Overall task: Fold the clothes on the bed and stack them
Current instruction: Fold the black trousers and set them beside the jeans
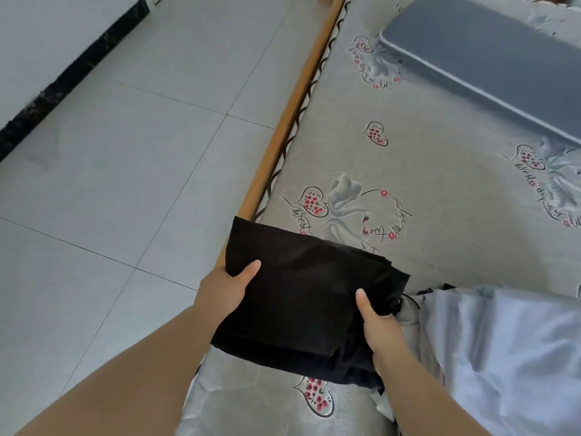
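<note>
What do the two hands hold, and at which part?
Both hold the folded black garment: the left hand grips its left edge, the right hand its right edge, thumbs on top.

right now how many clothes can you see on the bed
2, maybe more hidden. A folded black garment sits at the bed's near left edge, gripped by the left hand and right hand. A pale blue garment lies crumpled to its right; others may lie beneath.

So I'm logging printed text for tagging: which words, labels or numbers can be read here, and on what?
"best": cursive print beside a heart on the grey patterned bed sheet, partly under the folded black garment.
Other cursive prints on the sheet: inverted, too blurred to read.
The garment shows no label.
</note>
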